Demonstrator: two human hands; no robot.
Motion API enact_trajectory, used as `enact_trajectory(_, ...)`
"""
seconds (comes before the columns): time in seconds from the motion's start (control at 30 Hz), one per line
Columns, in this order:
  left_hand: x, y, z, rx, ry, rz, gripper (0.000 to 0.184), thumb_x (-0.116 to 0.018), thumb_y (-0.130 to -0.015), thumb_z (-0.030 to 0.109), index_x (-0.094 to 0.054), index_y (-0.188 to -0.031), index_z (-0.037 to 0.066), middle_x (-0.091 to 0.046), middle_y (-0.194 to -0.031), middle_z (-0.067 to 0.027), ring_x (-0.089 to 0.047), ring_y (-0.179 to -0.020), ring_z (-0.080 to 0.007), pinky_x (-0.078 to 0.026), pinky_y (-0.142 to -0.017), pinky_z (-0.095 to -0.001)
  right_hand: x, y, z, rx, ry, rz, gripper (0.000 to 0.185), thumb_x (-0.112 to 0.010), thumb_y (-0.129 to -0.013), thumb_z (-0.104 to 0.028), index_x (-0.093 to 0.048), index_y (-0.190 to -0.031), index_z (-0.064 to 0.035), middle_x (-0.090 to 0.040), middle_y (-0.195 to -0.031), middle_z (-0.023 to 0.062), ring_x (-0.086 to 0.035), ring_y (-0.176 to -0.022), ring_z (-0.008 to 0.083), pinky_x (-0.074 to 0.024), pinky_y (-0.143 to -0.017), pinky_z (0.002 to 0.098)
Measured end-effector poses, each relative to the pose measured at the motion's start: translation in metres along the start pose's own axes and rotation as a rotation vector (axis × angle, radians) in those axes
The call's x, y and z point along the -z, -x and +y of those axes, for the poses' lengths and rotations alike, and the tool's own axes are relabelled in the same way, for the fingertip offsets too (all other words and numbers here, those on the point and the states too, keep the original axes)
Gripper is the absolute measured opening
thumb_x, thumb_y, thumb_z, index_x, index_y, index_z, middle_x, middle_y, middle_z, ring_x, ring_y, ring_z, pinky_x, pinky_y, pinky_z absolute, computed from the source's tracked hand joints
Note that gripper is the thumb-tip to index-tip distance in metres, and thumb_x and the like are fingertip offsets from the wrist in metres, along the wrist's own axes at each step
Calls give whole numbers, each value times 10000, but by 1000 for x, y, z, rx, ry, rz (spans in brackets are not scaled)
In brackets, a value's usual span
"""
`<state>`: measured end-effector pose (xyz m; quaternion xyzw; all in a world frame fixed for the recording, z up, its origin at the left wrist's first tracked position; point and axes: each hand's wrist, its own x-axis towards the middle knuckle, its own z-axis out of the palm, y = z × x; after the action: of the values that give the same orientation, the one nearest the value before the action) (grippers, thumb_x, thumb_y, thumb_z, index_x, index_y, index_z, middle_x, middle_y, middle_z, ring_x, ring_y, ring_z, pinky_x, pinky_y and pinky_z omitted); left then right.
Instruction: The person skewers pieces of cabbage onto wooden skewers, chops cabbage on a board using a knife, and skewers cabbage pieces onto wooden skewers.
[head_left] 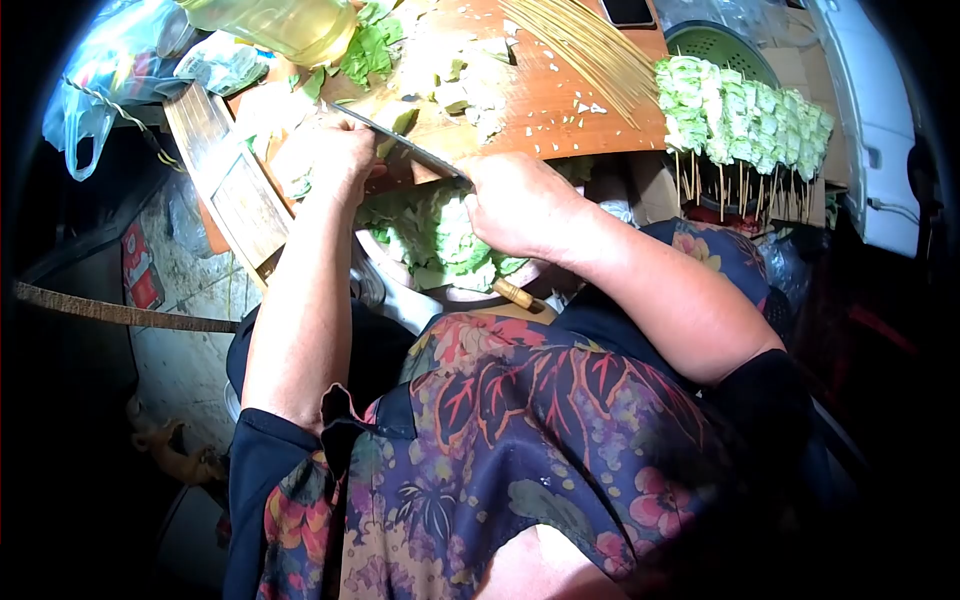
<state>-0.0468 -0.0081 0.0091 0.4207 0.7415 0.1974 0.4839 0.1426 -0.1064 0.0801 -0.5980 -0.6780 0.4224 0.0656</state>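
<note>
A long dark knife blade (415, 152) slants over the near edge of the orange-brown board (560, 130). My right hand (525, 205) is closed on its right end. At the blade's other end, my left hand (335, 155) is curled shut; what its fingers hold is hidden. Cut pale green leaves (440, 235) fill a container below and between my hands. On the board beyond the blade lie chopped pale pieces (455, 92), a green leaf (370, 50) and a bundle of thin sticks (585, 50).
Skewered green leaf pieces (745, 115) stand at the right by a green colander (720, 50). A phone (628, 12) lies at the board's far edge. A yellowish clear container (275, 25) and plastic bags (120, 75) are at the upper left. A wooden handle (518, 295) lies near my lap.
</note>
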Motion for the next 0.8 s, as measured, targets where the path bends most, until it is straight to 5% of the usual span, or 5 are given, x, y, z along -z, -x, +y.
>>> enact_trajectory(0.1,1,0,0,19,-42,-35,211,-532,-923,189,-595,-1058,39,-625,-864,-84,-577,-641,-161,-548,-588,-302,4,-8,-5,-19,-22,-30,250,-504,-782,-98,-600,-924,85,-620,-814,288,-621,-833,431,-491,-775,488)
enact_trajectory(0.43,2,4,0,2,45,-44,129,-599,-879,96,-590,-988,27,-621,-833,-50,-566,-615,-115,-505,-545,-252,-27,-20,13,-79,-23,86,239,-537,-833,-176,-599,-937,30,-626,-863,258,-614,-858,410,-486,-781,456)
enact_trajectory(0.6,-12,-3,6,-154,189,134,135,-628,-877,102,-589,-971,13,-603,-788,-28,-548,-606,-95,-481,-552,-214,-18,-20,15,-135,-130,102,246,-512,-823,-160,-596,-972,17,-633,-887,257,-625,-889,394,-486,-817,440)
enact_trajectory(0.8,-8,-13,7,-147,193,17,159,-598,-895,117,-593,-1007,4,-592,-762,-35,-543,-607,-91,-477,-558,-208,-9,-15,10,-130,-238,114,223,-509,-821,-156,-583,-954,7,-632,-888,241,-618,-883,382,-480,-809,436)
